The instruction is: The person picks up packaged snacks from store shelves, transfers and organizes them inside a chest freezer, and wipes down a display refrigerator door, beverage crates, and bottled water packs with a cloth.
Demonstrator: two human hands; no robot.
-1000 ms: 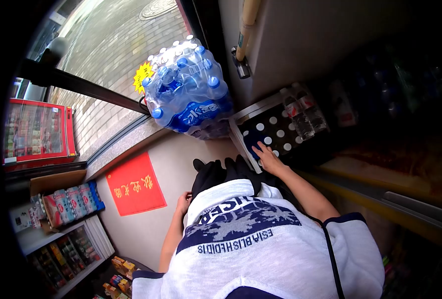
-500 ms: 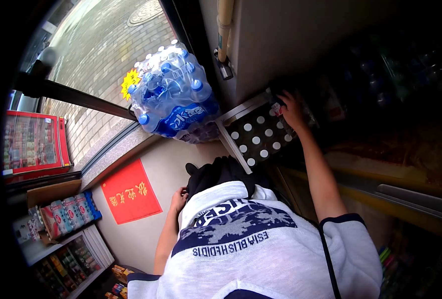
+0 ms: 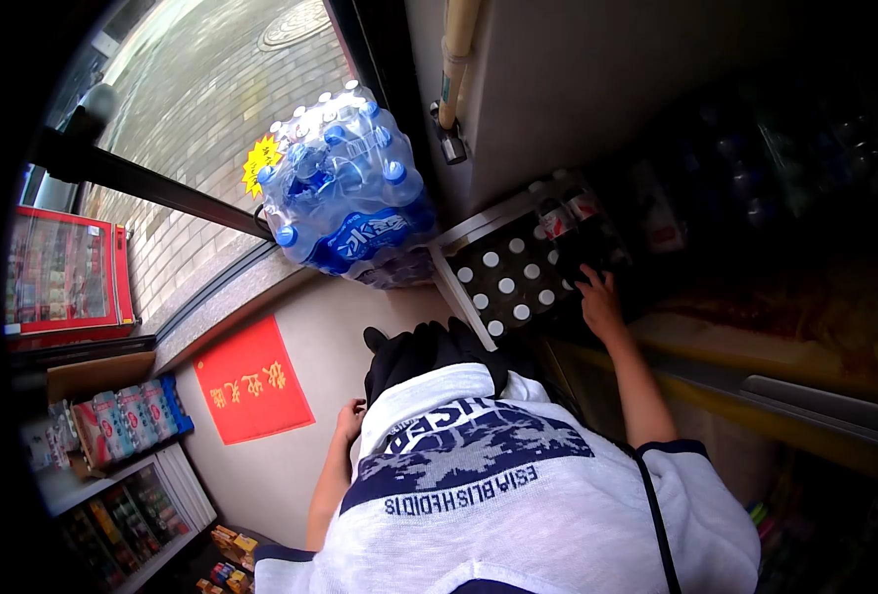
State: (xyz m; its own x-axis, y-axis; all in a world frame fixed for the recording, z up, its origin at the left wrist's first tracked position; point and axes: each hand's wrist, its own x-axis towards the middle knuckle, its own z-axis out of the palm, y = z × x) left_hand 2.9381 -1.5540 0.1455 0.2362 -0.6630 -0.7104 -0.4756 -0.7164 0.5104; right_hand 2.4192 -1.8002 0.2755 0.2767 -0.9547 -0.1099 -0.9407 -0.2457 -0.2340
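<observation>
Right hand (image 3: 600, 300) beside a crate (image 3: 488, 219) of white caps (image 3: 505, 285).
The crate, one in number, is slanted in view, with a pale rim and a dark interior; it lies just right of a single blue-labelled water pack (image 3: 350, 193). Eleven round caps can be counted in slanting rows; shadow may hide others. Two clear bottles (image 3: 556, 222) with red-and-white labels lie toward the crate's far end. The right hand's fingers are partly spread at the near edge; whether they hold anything cannot be told in the shadow. The left hand (image 3: 351, 420) is beside the dark trousers (image 3: 404, 361), its grip indeterminable. One red mat (image 3: 254, 380) lies on the floor (image 3: 335, 332).
</observation>
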